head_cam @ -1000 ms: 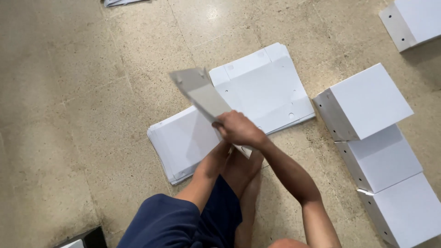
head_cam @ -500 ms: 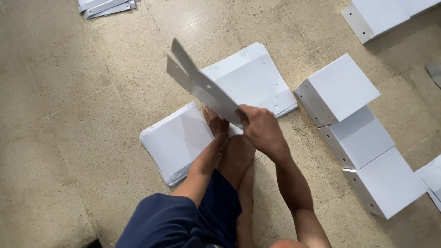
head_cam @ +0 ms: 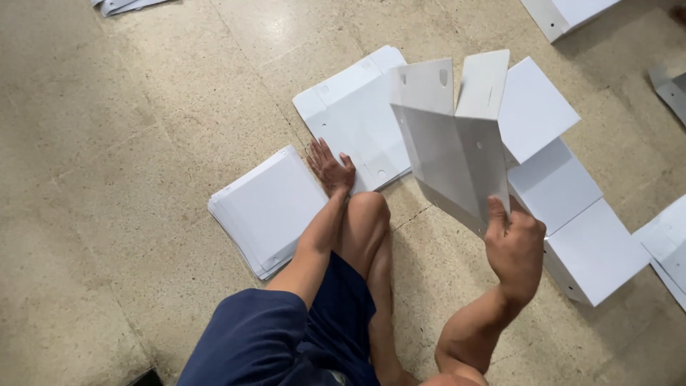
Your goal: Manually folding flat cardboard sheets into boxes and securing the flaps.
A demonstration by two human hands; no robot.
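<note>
The right hand (head_cam: 516,246) had swung the half-folded white sheet (head_cam: 450,146) away from the flat stacks and up to the right, gripping its lower edge so it hung above the row of finished white boxes (head_cam: 572,221) rather than over the middle of the floor (head_cam: 107,179). The left hand (head_cam: 330,168), which half a second earlier had been at the sheet, had let go and lay open, fingers spread, on the flat white blanks (head_cam: 268,207), touching the top one as if reaching for another.
</note>
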